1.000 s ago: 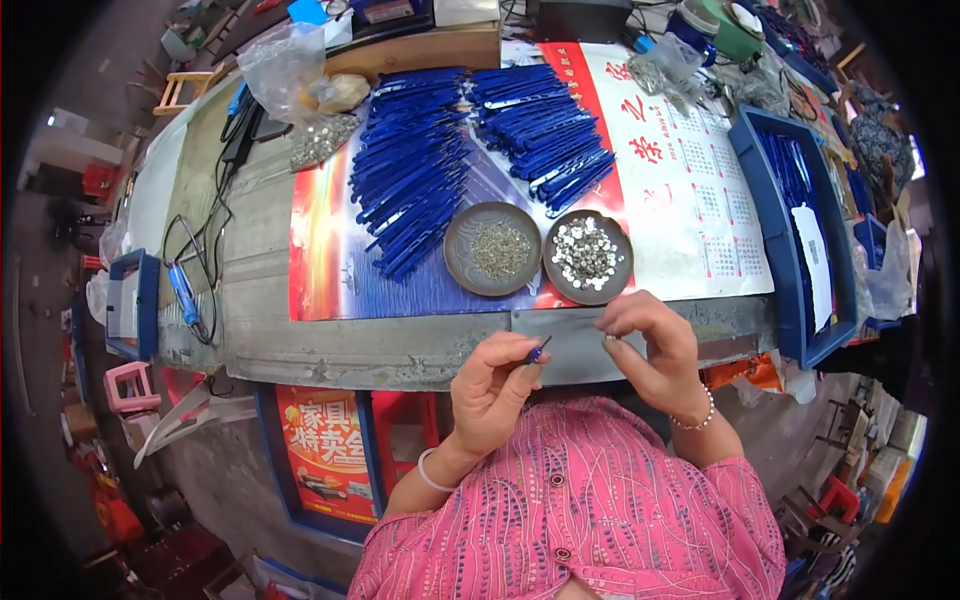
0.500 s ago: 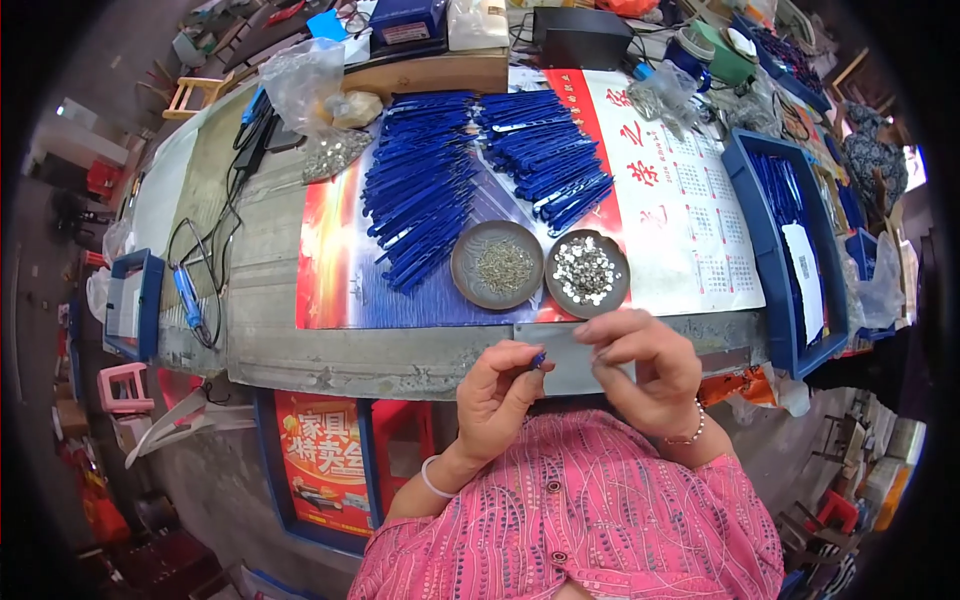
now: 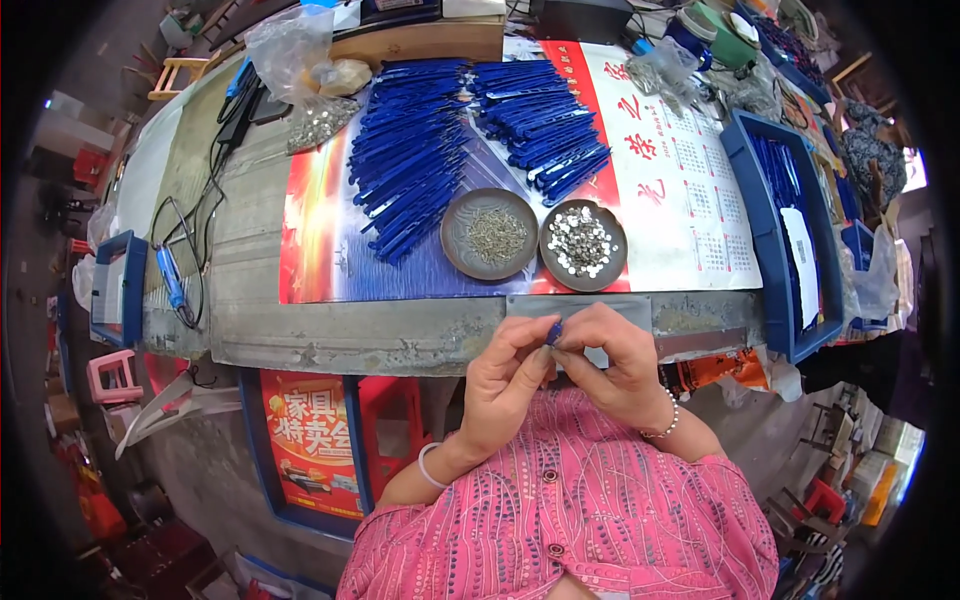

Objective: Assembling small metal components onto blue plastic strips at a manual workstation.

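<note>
Close in front of my chest, just off the table's near edge, my left hand [image 3: 505, 378] pinches a slim blue glossy piece [image 3: 556, 331]. Only its blue end shows above the fingertips. My right hand [image 3: 612, 362] is closed too, thumb and fingertips pressed against that end. Whatever is between these fingers is hidden. Just beyond my hands are two round dark dishes. The left dish [image 3: 452, 250] holds small thin metal pins, and the right dish [image 3: 620, 262] holds small silvery discs. Behind them slim blue glossy pieces lie in a left pile [image 3: 408, 160] and a right pile [image 3: 545, 125].
The piles and dishes rest on a calendar poster [image 3: 690, 215]. At the right edge a blue tray [image 3: 745, 200] holds more blue pieces; a smaller blue tray [image 3: 125, 300] stands far left. A blue-handled tool [image 3: 172, 278] with a cable and a clear bag [image 3: 315, 120] lie on the left.
My right hand has come left and down from near the disc dish to meet my left hand at the blue piece. The whole view has shifted slightly.
</note>
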The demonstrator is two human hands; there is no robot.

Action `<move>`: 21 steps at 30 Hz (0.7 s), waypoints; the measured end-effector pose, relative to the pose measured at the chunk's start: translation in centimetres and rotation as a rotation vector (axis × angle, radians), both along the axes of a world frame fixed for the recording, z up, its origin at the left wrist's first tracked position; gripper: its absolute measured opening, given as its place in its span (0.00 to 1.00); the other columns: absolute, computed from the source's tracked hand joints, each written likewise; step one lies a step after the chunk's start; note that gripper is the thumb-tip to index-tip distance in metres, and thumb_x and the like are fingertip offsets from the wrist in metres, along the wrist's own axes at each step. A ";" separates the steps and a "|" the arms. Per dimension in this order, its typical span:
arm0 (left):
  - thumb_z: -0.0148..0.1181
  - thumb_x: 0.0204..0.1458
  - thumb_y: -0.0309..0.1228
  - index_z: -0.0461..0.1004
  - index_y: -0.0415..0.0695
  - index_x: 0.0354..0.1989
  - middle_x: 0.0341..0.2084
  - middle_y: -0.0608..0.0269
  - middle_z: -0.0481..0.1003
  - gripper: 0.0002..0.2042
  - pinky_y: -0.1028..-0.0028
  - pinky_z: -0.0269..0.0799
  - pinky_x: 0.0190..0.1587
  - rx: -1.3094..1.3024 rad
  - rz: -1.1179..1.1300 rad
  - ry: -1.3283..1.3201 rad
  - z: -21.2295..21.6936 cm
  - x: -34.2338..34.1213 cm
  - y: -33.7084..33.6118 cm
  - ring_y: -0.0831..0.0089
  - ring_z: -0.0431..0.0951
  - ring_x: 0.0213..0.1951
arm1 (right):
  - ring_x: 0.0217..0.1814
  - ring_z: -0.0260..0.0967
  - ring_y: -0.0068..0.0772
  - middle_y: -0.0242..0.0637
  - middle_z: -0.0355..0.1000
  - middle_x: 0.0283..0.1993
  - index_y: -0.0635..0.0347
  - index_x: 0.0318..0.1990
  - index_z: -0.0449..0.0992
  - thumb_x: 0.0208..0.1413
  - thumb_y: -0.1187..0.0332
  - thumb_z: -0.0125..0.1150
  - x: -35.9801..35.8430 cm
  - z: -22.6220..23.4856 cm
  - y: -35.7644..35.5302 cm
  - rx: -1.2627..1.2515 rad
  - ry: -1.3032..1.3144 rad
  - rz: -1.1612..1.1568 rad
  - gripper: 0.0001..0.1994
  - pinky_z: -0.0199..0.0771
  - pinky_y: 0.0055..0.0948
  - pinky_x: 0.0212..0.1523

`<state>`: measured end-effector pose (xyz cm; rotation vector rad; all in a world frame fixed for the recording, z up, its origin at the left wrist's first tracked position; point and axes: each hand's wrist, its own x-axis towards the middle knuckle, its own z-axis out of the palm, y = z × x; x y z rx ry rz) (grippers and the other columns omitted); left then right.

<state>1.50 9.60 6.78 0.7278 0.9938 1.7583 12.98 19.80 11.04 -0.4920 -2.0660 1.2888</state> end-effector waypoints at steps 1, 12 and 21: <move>0.49 0.58 0.20 0.67 0.37 0.53 0.41 0.66 0.64 0.15 0.83 0.64 0.35 0.004 -0.010 -0.002 0.0 0.1 0.0 0.82 0.67 0.32 | 0.34 0.70 0.31 0.38 0.71 0.32 0.64 0.32 0.71 0.44 0.84 0.60 0.1 -0.1 0.0 -0.001 0.000 -0.001 0.08 0.70 0.27 0.35; 0.50 0.56 0.19 0.69 0.40 0.51 0.38 0.62 0.66 0.13 0.83 0.64 0.30 0.055 -0.078 0.007 -0.2 0.5 -0.2 0.81 0.67 0.28 | 0.38 0.66 0.25 0.36 0.67 0.36 0.63 0.31 0.67 0.48 0.81 0.61 0.9 -0.6 0.0 -0.941 0.214 0.105 0.08 0.67 0.22 0.39; 0.53 0.55 0.19 0.69 0.41 0.48 0.39 0.60 0.65 0.12 0.82 0.66 0.35 0.086 0.237 0.366 -0.1 2.3 0.5 0.79 0.68 0.34 | 0.41 0.70 0.29 0.40 0.71 0.39 0.65 0.35 0.72 0.48 0.79 0.62 1.1 -1.0 -0.8 -0.821 0.309 -0.018 0.06 0.72 0.25 0.42</move>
